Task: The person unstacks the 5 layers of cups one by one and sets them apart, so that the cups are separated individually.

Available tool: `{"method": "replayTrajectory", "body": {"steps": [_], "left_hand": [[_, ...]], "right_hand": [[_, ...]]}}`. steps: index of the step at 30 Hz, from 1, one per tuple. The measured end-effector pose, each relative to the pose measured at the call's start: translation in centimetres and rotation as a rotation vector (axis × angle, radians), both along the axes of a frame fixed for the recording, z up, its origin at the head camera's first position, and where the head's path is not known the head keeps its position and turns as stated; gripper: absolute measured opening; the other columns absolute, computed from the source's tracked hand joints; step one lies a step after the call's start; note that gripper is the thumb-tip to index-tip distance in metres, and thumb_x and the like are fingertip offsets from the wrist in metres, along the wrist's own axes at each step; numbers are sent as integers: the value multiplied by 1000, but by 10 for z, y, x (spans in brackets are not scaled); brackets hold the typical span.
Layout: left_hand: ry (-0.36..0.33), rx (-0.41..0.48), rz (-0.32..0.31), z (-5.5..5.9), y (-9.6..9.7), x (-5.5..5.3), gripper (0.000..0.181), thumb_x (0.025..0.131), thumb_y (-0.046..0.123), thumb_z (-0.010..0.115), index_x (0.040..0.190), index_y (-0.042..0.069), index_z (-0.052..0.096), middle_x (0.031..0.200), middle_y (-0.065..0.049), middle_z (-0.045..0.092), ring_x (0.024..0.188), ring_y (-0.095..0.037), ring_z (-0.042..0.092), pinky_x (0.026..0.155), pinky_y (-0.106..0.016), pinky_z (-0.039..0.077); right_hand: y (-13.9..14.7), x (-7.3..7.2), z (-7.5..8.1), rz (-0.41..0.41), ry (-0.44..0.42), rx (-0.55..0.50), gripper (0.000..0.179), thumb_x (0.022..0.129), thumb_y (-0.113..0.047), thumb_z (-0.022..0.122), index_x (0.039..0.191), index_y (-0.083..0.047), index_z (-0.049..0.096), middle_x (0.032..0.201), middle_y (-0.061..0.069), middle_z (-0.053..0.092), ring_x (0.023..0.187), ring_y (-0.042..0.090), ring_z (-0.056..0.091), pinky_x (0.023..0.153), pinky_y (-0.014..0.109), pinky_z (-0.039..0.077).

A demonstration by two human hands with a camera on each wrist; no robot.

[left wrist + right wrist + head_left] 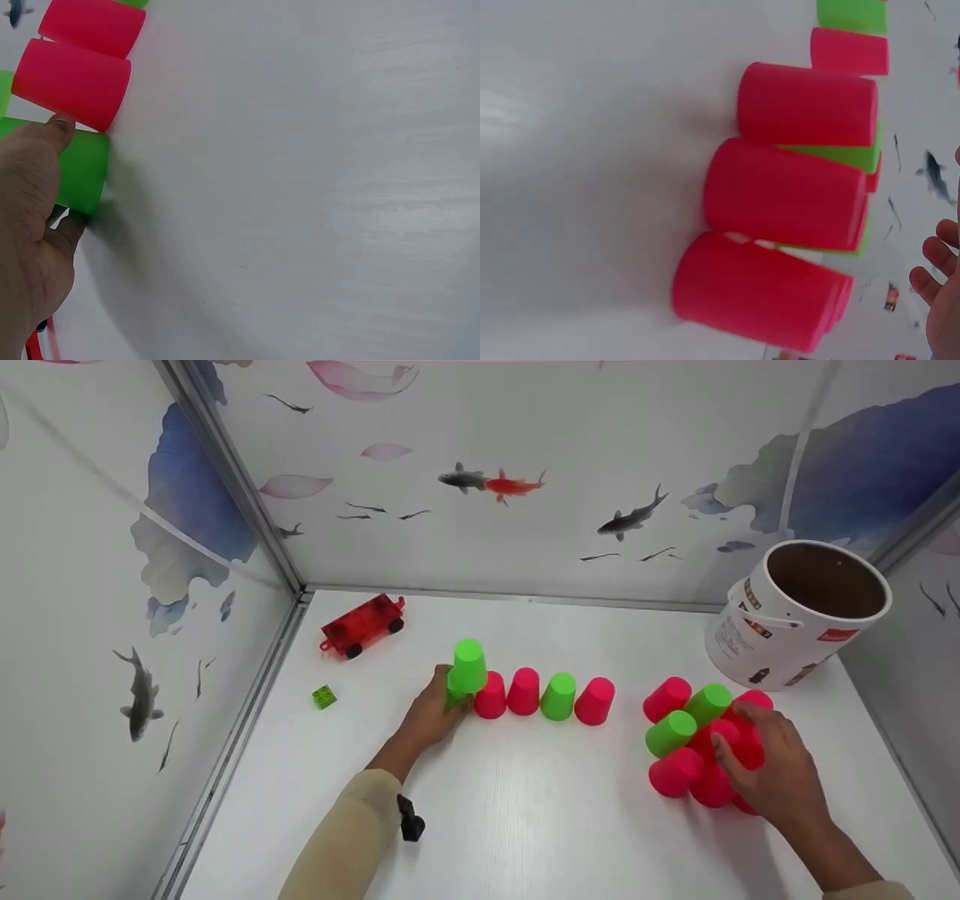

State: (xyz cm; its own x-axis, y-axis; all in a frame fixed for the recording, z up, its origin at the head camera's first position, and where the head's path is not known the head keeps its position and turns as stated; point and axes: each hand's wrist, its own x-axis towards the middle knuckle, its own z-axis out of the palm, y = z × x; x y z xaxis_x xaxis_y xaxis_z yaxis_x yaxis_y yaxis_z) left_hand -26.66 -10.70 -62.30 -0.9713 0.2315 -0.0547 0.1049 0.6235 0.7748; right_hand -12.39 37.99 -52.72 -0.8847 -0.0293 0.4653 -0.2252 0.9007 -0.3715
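My left hand [433,709] grips a lower green cup [84,172] at the left end of a row, thumb and fingers on opposite sides of it. Another green cup [469,666] stands upside down on top, its lower edge overlapping the first red cup [490,695]. Further right in the row stand a red cup [523,691], a green cup [558,697] and a red cup [595,701]. My right hand [780,769] hovers with spread fingers over a cluster of upside-down cups, including a red cup [784,195] and a green cup [671,733].
A white bucket [772,649] with a handle stands at the back right, behind the cluster. At the back left are a red toy wagon [363,625] and a small green block [324,697]. Printed wall panels [525,555] enclose the white table [510,825].
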Motion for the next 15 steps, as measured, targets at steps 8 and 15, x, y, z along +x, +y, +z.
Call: {"method": "replayTrajectory", "body": {"steps": [8,15], "left_hand": [[3,0,10,2,-1,-2,61,109,30,73,156,19,36,151,-12,63,144,-33,60,126,-58,45],[-11,5,20,1,1,1,60,109,32,72,156,20,36,150,-11,63,143,-33,60,126,-59,46]], "right_hand": [[-74,-53,25,173,-153,-80,79,91,-18,91,159,-10,52,156,19,58,141,45,58,91,65,65],[-146,-93,32,286,-235,-16,80,97,-31,86,164,-12,48,161,17,55,148,42,56,103,59,63]]}}
